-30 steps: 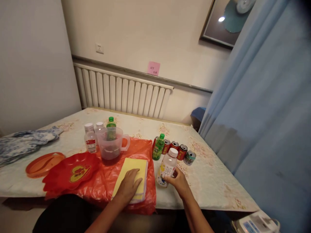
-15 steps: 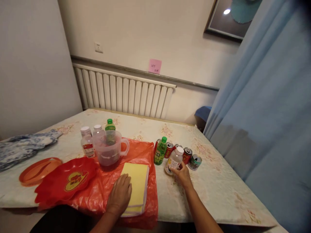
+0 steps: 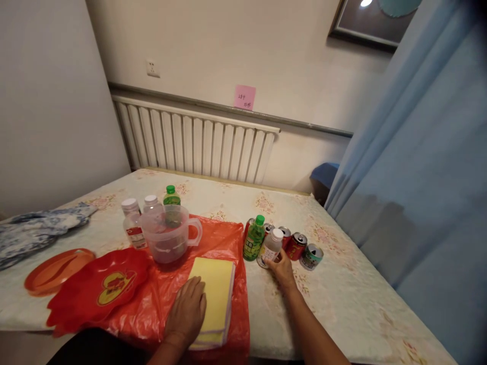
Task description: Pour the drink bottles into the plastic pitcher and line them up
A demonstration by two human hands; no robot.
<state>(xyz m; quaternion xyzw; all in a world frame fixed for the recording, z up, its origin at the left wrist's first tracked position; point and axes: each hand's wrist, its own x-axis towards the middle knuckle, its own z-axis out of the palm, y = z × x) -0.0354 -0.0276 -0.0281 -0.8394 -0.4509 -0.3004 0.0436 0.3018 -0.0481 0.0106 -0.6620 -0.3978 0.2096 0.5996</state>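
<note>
Held bottle (image 3: 273, 244) clear plastic; red sheet (image 3: 220, 234) glossy plastic; cans (image 3: 297, 247) metal.

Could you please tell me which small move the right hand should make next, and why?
Probably the right hand should open gently and release the white-capped bottle it holds: this bottle looks upright, its base apparently on the flowered cloth, close beside the green-capped bottle and in front of the cans.

Yellow paper stack (image 3: 217, 296), white-capped bottle (image 3: 271, 247), red plastic sheet (image 3: 220, 237), pink-flowered pale cloth (image 3: 350, 294)
</note>
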